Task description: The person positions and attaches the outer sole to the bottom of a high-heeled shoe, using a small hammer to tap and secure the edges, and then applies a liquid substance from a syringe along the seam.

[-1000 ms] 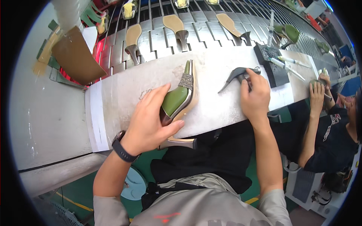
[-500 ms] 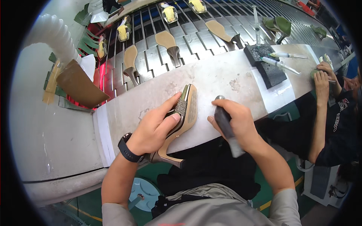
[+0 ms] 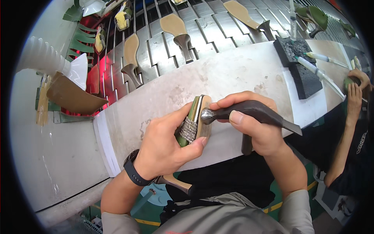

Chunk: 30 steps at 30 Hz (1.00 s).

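At the near edge of the worktop (image 3: pixel 241 74) the left hand (image 3: pixel 165 146), a dark watch (image 3: pixel 134 173) on its wrist, is wrapped around a green high-heeled shoe (image 3: pixel 193 124) held on edge, sole to the right, fingers curled over a sparkly strap and the thumb pressed on the tan sole; the heel (image 3: pixel 177 183) pokes out below the wrist, past the worktop's near edge. Just beside it the right hand (image 3: pixel 257 126) is closed around a dark-handled hammer (image 3: pixel 249 111), whose rounded metal head touches the shoe's sole edge. Toward the worktop's right end lies a black foam block (image 3: pixel 302 76) with white tubes (image 3: pixel 319 72) across it, and another person's hands (image 3: pixel 354 84) work at that end. Beyond the far edge, tan soles with heels (image 3: pixel 177 29) stand on a slatted metal conveyor (image 3: pixel 210 19); at the far left a white ribbed hose (image 3: pixel 43 58) hangs
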Each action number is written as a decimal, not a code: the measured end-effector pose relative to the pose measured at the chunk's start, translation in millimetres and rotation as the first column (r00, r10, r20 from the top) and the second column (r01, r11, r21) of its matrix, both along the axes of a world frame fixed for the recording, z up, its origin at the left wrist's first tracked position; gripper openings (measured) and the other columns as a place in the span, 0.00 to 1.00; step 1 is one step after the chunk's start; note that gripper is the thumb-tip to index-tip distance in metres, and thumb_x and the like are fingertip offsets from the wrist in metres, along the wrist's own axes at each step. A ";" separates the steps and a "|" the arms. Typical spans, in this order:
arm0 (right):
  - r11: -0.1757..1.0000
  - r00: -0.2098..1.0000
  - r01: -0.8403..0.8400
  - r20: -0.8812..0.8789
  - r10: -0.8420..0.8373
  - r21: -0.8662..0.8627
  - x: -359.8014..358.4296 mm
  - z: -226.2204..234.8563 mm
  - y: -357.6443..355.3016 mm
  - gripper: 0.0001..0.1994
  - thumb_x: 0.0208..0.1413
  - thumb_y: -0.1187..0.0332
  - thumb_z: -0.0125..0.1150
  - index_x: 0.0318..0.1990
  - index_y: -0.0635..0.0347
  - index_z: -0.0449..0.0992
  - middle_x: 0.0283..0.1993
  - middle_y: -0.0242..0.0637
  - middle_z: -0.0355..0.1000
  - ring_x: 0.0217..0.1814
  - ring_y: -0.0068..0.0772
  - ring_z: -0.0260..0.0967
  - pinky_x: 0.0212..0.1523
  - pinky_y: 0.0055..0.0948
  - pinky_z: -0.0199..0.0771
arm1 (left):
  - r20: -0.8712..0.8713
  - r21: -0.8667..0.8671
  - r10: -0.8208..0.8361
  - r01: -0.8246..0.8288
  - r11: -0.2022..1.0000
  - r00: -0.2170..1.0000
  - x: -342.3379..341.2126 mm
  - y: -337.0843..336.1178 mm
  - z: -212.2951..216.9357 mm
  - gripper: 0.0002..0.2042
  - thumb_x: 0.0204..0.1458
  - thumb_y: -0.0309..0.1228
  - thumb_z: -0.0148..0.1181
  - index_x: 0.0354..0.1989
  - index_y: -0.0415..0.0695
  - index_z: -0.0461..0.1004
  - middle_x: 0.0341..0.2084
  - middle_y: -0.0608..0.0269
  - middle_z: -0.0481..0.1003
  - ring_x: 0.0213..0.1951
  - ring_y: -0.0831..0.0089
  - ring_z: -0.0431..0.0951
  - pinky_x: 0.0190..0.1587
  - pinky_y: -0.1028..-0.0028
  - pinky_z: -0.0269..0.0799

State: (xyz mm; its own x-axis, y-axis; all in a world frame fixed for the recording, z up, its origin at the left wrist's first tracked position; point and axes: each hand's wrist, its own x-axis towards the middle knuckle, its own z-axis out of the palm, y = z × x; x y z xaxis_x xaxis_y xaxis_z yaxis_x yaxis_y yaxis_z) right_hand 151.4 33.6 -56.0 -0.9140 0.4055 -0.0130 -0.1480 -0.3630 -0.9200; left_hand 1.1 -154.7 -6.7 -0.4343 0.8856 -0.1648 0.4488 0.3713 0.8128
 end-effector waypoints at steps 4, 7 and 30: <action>0.978 0.988 -0.115 0.122 0.095 0.173 -12.5 20.2 16.5 0.18 0.59 0.70 0.64 0.53 0.74 0.80 0.53 0.52 0.84 0.56 0.37 0.82 0.61 0.34 0.80 | 0.347 0.120 0.121 -0.172 0.978 0.930 -5.9 -7.8 -9.6 0.32 0.51 0.29 0.64 0.68 0.30 0.71 0.43 0.41 0.82 0.45 0.60 0.85 0.54 0.68 0.77; 0.976 0.986 -0.131 0.130 0.109 0.173 -18.2 28.8 19.3 0.17 0.58 0.71 0.65 0.52 0.74 0.81 0.53 0.50 0.84 0.56 0.36 0.82 0.61 0.33 0.78 | 0.153 0.137 0.021 -0.042 0.990 0.988 -9.7 -11.0 -10.9 0.33 0.50 0.28 0.63 0.68 0.30 0.71 0.45 0.42 0.82 0.47 0.60 0.85 0.54 0.68 0.77; 0.730 0.937 -0.305 0.056 0.345 0.611 -30.2 44.6 12.1 0.15 0.49 0.75 0.75 0.46 0.67 0.83 0.46 0.51 0.85 0.50 0.47 0.86 0.56 0.39 0.85 | 0.074 0.093 -0.039 0.032 0.995 0.996 -17.0 -12.3 -0.5 0.26 0.64 0.32 0.43 0.65 0.25 0.71 0.46 0.37 0.82 0.47 0.51 0.84 0.52 0.63 0.77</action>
